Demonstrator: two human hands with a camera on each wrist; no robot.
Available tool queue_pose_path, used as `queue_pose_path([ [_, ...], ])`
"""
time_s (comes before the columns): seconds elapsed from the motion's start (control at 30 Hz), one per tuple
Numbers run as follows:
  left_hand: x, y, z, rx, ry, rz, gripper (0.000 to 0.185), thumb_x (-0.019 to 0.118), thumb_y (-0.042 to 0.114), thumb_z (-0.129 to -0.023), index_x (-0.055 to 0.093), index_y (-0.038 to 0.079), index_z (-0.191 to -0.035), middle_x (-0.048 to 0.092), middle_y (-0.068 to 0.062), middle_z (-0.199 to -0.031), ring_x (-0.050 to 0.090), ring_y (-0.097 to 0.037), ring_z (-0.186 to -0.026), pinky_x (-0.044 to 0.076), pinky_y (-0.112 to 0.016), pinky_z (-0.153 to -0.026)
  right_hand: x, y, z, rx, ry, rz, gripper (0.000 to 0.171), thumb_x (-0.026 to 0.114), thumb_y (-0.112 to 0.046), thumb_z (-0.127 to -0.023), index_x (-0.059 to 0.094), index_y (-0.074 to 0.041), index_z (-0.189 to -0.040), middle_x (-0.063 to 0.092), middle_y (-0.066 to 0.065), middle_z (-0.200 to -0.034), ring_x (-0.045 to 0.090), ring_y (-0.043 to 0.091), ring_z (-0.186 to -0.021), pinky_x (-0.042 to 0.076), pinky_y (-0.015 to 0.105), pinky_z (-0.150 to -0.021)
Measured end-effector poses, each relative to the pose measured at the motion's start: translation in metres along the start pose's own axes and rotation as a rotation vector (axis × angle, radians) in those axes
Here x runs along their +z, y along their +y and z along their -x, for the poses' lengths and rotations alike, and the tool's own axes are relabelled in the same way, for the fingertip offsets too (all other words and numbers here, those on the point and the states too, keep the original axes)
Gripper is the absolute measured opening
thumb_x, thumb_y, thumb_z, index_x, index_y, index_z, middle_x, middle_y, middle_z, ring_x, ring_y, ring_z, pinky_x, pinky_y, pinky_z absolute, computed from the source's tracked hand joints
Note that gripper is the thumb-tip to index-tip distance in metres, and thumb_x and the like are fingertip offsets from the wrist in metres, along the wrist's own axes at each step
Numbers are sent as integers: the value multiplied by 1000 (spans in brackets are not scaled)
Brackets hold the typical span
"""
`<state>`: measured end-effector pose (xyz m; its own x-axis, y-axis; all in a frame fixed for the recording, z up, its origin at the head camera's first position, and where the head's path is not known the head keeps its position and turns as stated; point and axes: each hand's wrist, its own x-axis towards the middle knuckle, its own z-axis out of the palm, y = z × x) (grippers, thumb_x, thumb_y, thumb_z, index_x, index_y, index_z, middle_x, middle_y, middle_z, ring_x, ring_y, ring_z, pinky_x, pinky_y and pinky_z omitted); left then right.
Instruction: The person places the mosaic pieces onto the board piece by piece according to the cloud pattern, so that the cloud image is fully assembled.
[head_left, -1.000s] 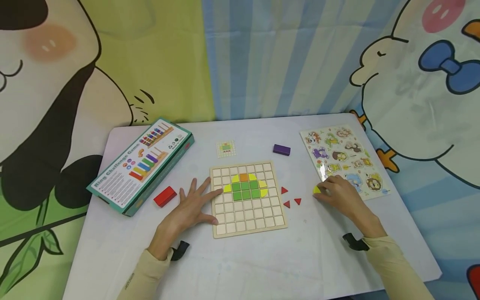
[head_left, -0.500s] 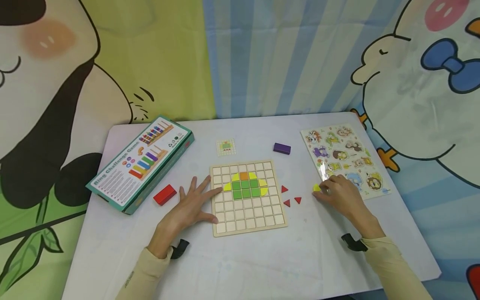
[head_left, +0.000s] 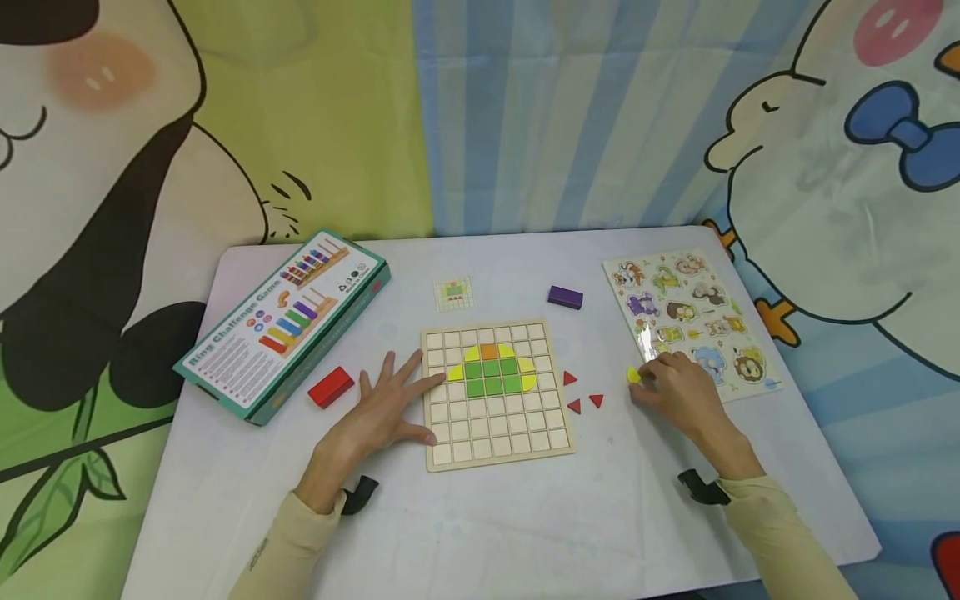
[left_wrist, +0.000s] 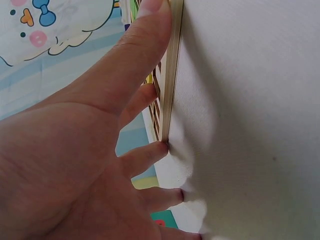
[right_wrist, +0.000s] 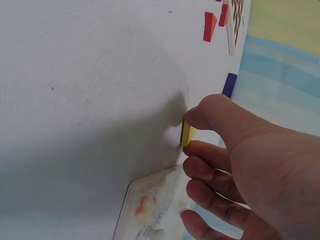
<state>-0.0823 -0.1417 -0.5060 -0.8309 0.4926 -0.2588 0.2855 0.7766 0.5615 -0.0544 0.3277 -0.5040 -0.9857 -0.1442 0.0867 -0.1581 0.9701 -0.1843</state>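
Note:
My left hand (head_left: 375, 421) lies spread at the left side of a wooden grid board (head_left: 498, 429), thumb and index finger on its rim. In the left wrist view the fingers are straight beside the board's edge (left_wrist: 172, 75). Green, yellow and orange pieces form a patch in the board's upper middle. Over to the right, my right hand (head_left: 686, 400) pinches a small yellow piece (head_left: 633, 375) at the table top. The right wrist view shows the thumb and index finger at opposite ends of this yellow piece (right_wrist: 185, 134), other fingers curled behind.
Three red triangles (head_left: 574, 407) lie right of the board. Behind it are a small pattern card (head_left: 453, 293) and a purple block (head_left: 565, 297). A game box (head_left: 285, 325) and red block (head_left: 330, 387) are left; an animal picture board (head_left: 693, 312) lies beyond the right hand.
The right wrist has shifted slightly left, while the fingers stay at the yellow piece. My left hand and the board hold their place.

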Motion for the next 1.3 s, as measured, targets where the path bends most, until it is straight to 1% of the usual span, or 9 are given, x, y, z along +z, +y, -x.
queue_pose_path([
  [0.13, 0, 0, 0, 1, 0, 0, 100, 93, 40, -66, 46, 29, -154, 10, -14, -172, -5, -57, -152, -4, -87, -106, -1, -5, -4, -42, 44, 2, 28, 86, -22, -78, 78, -2, -95, 73, 11, -92, 60, 27, -85, 51, 43, -70],
  [0.27, 0, -1, 0, -12, -3, 7, 100, 93, 39, -66, 46, 29, -153, 10, -13, -172, -5, -56, -153, -5, -86, -107, -4, -18, -15, -127, 100, -3, 29, 89, -21, -75, 77, -3, -94, 72, 8, -87, 60, 25, -82, 52, 39, -66],
  [0.4, 1, -2, 1, -25, -6, 16, 99, 93, 39, -66, 46, 29, -153, 10, -12, -172, -5, -55, -153, -5, -85, -108, -6, -41, -30, -252, 151, -17, 30, 91, -21, -72, 77, -4, -92, 71, 7, -85, 62, 24, -79, 53, 37, -63],
  [0.53, 2, -2, 2, -30, -8, 29, 99, 93, 38, -67, 46, 30, -153, 10, -12, -172, -5, -54, -153, -6, -85, -108, -6, -71, -46, -363, 172, -46, 28, 89, -23, -75, 77, -5, -93, 72, 7, -88, 63, 23, -81, 54, 36, -65],
  [0.73, 2, -2, 3, -34, -6, 27, 99, 94, 37, -66, 46, 30, -153, 11, -12, -172, -5, -54, -154, -7, -84, -109, 1, -121, -66, -456, 137, -90, 26, 85, -25, -80, 77, -7, -96, 71, 5, -92, 61, 21, -84, 53, 35, -70],
  [0.93, 1, -1, 0, -26, -3, 30, 100, 93, 39, -67, 44, 29, -154, 11, -10, -172, -6, -51, -155, -8, -83, -110, 13, -164, -78, -569, 87, -76, 23, 82, -28, -84, 78, -10, -98, 71, 2, -94, 61, 19, -87, 53, 34, -74],
  [1.13, -1, -1, 1, -20, 5, 30, 103, 93, 41, -67, 43, 26, -155, 11, -8, -172, -6, -50, -155, -7, -83, -110, 26, -195, -83, -682, 36, -47, 21, 80, -30, -86, 77, -13, -99, 70, 0, -98, 64, 19, -94, 55, 34, -80],
  [1.3, -3, -2, 2, -14, 8, 38, 102, 91, 42, -68, 42, 26, -156, 10, -8, -172, -7, -49, -155, -7, -83, -110, 36, -210, -84, -736, 4, -30, 20, 78, -31, -87, 77, -15, -99, 71, -1, -97, 64, 18, -95, 55, 36, -85],
])
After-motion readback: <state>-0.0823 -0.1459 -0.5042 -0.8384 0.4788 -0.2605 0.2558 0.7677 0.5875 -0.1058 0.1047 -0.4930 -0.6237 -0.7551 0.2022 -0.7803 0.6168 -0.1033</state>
